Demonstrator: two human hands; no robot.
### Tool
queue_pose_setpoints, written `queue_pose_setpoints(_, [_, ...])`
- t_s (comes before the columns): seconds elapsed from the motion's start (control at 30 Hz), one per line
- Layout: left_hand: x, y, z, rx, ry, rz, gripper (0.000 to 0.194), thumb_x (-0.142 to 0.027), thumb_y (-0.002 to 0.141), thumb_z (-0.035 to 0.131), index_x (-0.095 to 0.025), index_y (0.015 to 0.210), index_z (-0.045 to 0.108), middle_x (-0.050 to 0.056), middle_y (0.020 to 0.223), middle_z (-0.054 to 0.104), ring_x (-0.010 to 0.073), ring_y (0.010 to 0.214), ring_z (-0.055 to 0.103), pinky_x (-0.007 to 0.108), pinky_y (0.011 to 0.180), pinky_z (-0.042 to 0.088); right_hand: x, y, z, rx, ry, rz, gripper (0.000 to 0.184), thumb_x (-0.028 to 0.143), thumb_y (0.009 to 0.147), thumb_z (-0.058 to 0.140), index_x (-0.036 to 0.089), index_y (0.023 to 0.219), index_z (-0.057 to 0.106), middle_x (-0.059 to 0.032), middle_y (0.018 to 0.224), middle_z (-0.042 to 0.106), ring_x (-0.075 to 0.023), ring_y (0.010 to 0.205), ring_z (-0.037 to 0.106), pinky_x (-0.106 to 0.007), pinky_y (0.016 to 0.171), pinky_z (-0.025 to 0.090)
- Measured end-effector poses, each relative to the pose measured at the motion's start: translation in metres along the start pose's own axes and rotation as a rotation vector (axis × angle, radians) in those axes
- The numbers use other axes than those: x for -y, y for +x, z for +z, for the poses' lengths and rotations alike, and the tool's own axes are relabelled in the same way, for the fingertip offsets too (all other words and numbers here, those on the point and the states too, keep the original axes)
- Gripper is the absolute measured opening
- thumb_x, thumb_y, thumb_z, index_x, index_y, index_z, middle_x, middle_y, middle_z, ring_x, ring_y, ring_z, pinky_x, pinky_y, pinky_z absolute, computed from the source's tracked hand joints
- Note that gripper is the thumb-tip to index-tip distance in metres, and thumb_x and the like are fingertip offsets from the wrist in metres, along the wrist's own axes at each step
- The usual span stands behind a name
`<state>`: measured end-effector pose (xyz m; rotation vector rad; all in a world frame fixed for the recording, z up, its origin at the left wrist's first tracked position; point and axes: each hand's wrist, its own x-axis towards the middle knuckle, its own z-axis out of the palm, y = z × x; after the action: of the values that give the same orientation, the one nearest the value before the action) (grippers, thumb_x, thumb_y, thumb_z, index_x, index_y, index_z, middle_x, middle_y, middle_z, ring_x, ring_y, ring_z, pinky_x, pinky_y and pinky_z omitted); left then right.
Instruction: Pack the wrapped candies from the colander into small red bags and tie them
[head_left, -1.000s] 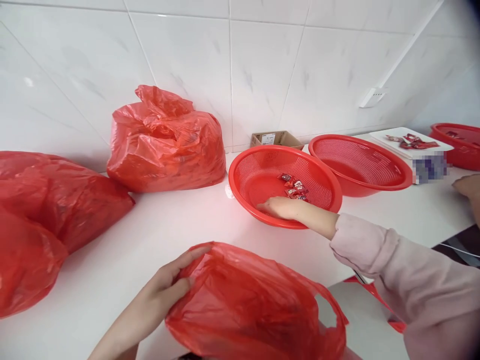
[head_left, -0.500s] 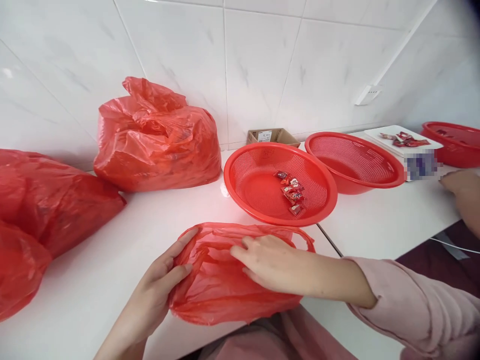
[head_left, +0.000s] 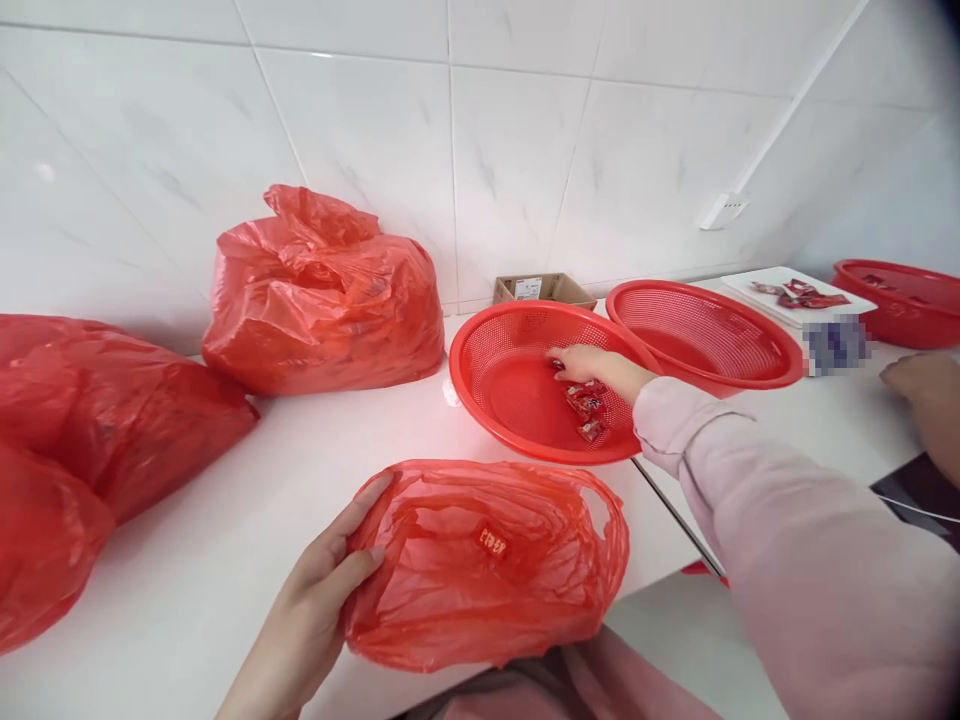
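My left hand (head_left: 326, 570) grips the left rim of a thin red plastic bag (head_left: 420, 635), thumb inside and fingers outside. The bag's mouth gapes upward, showing a small red wrapped packet (head_left: 493, 541) inside. My right hand (head_left: 589, 366) reaches down into the nearer red perforated basket (head_left: 502, 420). Its fingertips are closed on a small dark-red wrapped packet (head_left: 559, 365) at the inner side, mostly hidden under them. Several similar packets (head_left: 589, 405) lie below that hand in the basket.
Two full red bags, one knotted (head_left: 322, 310) and one at left (head_left: 97, 420), sit by the tiled wall. Behind are a cardboard box (head_left: 544, 289), a second basket (head_left: 705, 330), a white tray (head_left: 795, 295) with packets and a third basket (head_left: 911, 300). Another person's hand (head_left: 926, 395) rests at right.
My right hand has left the red bag's mouth and moved up and right into the basket. A packet now shows inside the bag. My left hand keeps its hold.
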<state>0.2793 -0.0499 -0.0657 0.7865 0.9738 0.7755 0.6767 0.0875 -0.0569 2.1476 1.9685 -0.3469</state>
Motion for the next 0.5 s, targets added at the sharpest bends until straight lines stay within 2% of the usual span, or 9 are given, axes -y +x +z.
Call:
queue_pose_setpoints(0.07, [0.001,-0.001,-0.003,-0.017,-0.002,0.012,0.071,-0.026,0.077,0.071,-0.027,0.145,0.048,0.006,0.128,0.065,0.0178,0.096,0.066,0.022,0.082,0.053,0.001,0.004,0.002,0.005,0.047,-0.024,0.030,0.033,0.095,0.059,0.016,0.119,0.060,-0.0094,0.121,0.061,-0.0210,0.105,0.062,-0.042,0.090,0.053])
queue_pose_setpoints(0.17, [0.001,0.000,-0.007,-0.039,-0.001,0.017,0.070,-0.025,0.079,0.070,-0.027,0.145,0.048,0.005,0.117,0.069,0.0106,0.074,0.064,0.019,0.078,0.052,0.011,-0.002,-0.008,-0.039,0.179,-0.089,0.023,0.026,0.097,0.054,0.017,0.117,0.061,-0.0116,0.120,0.064,-0.0213,0.108,0.063,-0.036,0.094,0.050])
queue_pose_setpoints(0.27, [-0.001,0.001,-0.005,-0.052,-0.012,0.019,0.069,-0.024,0.078,0.070,-0.027,0.143,0.049,0.005,0.121,0.068,0.0116,0.079,0.065,0.019,0.077,0.052,0.033,-0.026,-0.022,-0.031,0.390,-0.258,0.032,0.030,0.103,0.037,0.018,0.126,0.054,-0.0104,0.120,0.067,-0.0161,0.103,0.067,-0.028,0.089,0.052])
queue_pose_setpoints(0.33, [-0.002,0.003,-0.002,-0.056,-0.021,0.023,0.070,-0.024,0.077,0.070,-0.027,0.143,0.050,0.006,0.126,0.066,0.0158,0.092,0.066,0.020,0.078,0.052,0.055,-0.053,-0.026,0.093,0.655,-0.454,0.037,0.038,0.103,0.035,0.017,0.127,0.053,-0.0101,0.115,0.069,-0.0150,0.094,0.069,-0.026,0.082,0.055])
queue_pose_setpoints(0.4, [-0.002,0.006,0.000,-0.051,-0.033,0.021,0.071,-0.024,0.075,0.071,-0.027,0.143,0.050,0.007,0.129,0.065,0.0175,0.098,0.066,0.021,0.080,0.052,0.083,-0.083,-0.024,0.312,0.872,-0.614,0.036,0.042,0.100,0.042,0.017,0.123,0.057,-0.0098,0.113,0.070,-0.0153,0.087,0.070,-0.026,0.074,0.056])
queue_pose_setpoints(0.47, [-0.001,0.009,0.002,-0.038,-0.054,0.012,0.073,-0.022,0.074,0.072,-0.027,0.143,0.050,0.007,0.130,0.065,0.0174,0.099,0.065,0.022,0.082,0.052,0.108,-0.109,-0.018,0.466,0.864,-0.639,0.034,0.040,0.099,0.044,0.020,0.120,0.061,-0.0078,0.109,0.071,-0.0142,0.077,0.070,-0.024,0.065,0.056])
queue_pose_setpoints(0.5, [-0.001,0.010,0.002,-0.030,-0.064,0.006,0.073,-0.022,0.074,0.072,-0.027,0.143,0.050,0.007,0.130,0.064,0.0175,0.100,0.065,0.022,0.083,0.052,0.118,-0.118,-0.015,0.466,0.823,-0.618,0.032,0.038,0.099,0.044,0.021,0.119,0.062,-0.0065,0.103,0.073,-0.0135,0.072,0.069,-0.023,0.062,0.054])
